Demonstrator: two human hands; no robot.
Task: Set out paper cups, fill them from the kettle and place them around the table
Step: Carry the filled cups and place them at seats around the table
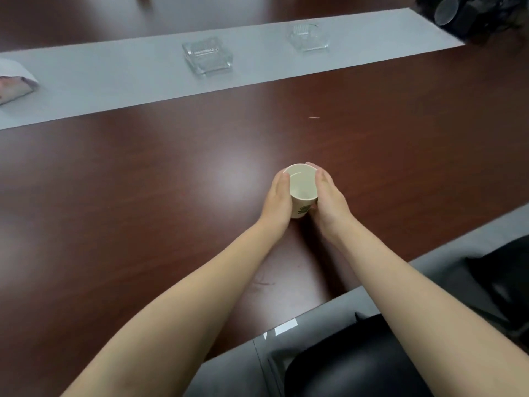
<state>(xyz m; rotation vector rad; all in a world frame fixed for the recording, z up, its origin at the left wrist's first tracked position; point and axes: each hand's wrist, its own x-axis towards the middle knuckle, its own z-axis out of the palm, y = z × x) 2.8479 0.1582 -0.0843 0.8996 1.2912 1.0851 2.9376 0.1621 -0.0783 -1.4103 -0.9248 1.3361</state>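
Observation:
A white paper cup (302, 187) with a small green print on its side stands upright on the dark red-brown table (171, 181), with clear liquid inside. My left hand (279, 200) presses flat against the cup's left side. My right hand (329, 202) cups its right side, fingertips reaching past the far rim. Both hands hold the cup between them. No kettle is in view.
A grey strip (114, 78) runs across the table's middle, carrying two clear glass dishes (208, 55) (309, 38) and a white paper packet (14, 84) at far left. A dark object (458, 12) sits at top right. Black chairs (357, 362) stand below the table's near edge.

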